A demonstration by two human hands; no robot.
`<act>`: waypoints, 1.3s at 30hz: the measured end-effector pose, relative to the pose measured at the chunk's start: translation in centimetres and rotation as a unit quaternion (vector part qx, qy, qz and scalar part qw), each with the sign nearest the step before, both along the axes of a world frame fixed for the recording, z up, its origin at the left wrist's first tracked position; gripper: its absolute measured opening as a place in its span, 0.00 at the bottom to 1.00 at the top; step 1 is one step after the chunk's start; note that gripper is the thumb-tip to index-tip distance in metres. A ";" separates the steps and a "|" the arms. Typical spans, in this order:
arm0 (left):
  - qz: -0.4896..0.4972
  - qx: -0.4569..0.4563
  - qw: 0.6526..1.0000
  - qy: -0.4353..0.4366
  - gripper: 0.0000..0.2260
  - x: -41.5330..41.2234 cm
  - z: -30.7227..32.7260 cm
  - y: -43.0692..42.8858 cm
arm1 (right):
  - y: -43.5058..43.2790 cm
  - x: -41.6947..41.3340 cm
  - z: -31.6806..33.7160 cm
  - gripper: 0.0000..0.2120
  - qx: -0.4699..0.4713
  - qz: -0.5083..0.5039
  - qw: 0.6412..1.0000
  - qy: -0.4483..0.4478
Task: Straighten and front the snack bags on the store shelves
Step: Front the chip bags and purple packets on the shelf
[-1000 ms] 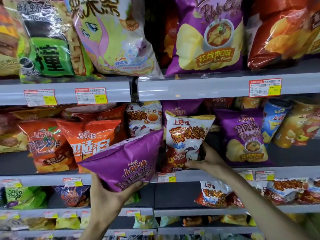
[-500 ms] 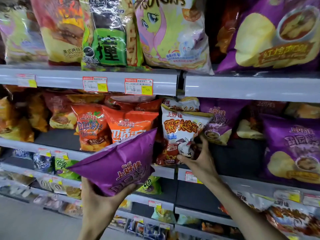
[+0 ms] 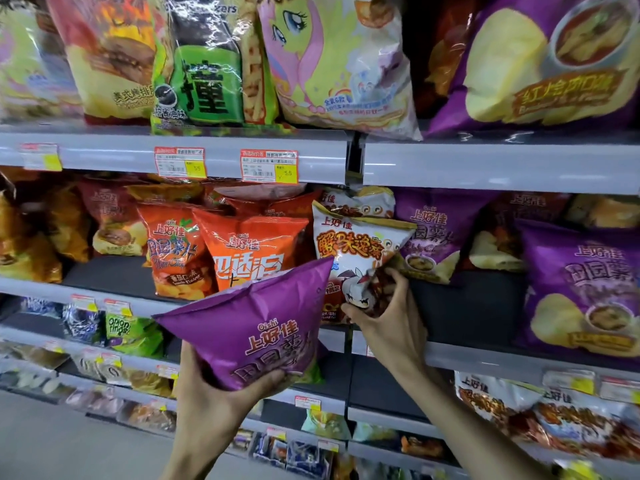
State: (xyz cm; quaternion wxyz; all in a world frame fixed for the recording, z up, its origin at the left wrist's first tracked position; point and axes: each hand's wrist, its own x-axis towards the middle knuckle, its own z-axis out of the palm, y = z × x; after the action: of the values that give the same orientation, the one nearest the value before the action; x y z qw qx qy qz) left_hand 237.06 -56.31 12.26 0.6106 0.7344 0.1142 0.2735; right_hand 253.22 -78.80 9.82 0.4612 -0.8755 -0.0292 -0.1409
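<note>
Left hand (image 3: 221, 407) clasps purple Oishi chip bag (image 3: 256, 327), six o'clock, off-shelf. Right hand (image 3: 388, 327) pinches white crab-snack bag (image 3: 353, 247) by its lower corner, twelve o'clock of the hand. Advise: square it upright, label forward, at shelf edge (image 3: 502, 360).

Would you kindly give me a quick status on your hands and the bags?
Left hand holds purple bag, unshelved. Right hand grips white bag by lower corner, on middle shelf. Bare shelf space right of it.
</note>
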 end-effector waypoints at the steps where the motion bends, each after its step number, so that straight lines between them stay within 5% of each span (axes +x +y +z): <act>1: -0.008 -0.004 1.000 0.006 0.44 0.2 0.1 -0.4 | -0.1 0.0 -0.1 0.46 -0.011 0.004 1.000 0.002; 6: -0.057 -0.003 0.998 0.019 0.44 1.2 0.5 -2.3 | -2.2 0.2 -0.6 0.48 -0.010 0.073 0.997 0.016; 11: -0.128 -0.033 0.991 0.013 0.39 3.4 2.3 -6.2 | -7.0 -1.9 -0.7 0.12 0.164 0.078 0.983 -0.013; 18: -0.219 -0.045 0.975 0.000 0.34 9.2 3.5 -13.7 | -12.5 -6.2 0.9 0.31 0.165 0.209 0.961 0.078; 31: -0.269 0.076 0.960 0.036 0.34 14.2 2.8 -18.6 | -16.4 -0.8 0.7 0.48 0.103 0.057 0.989 0.090; 39: -0.277 0.156 0.945 0.075 0.36 13.4 1.2 -17.0 | -16.6 0.7 1.0 0.38 0.008 0.082 0.981 0.176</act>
State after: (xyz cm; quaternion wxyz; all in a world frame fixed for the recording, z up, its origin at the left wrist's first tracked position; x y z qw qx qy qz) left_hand 250.49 -73.28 13.44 0.5296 0.8416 -0.0923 0.0518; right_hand 253.95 -95.41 10.81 0.4757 -0.8778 -0.0180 0.0535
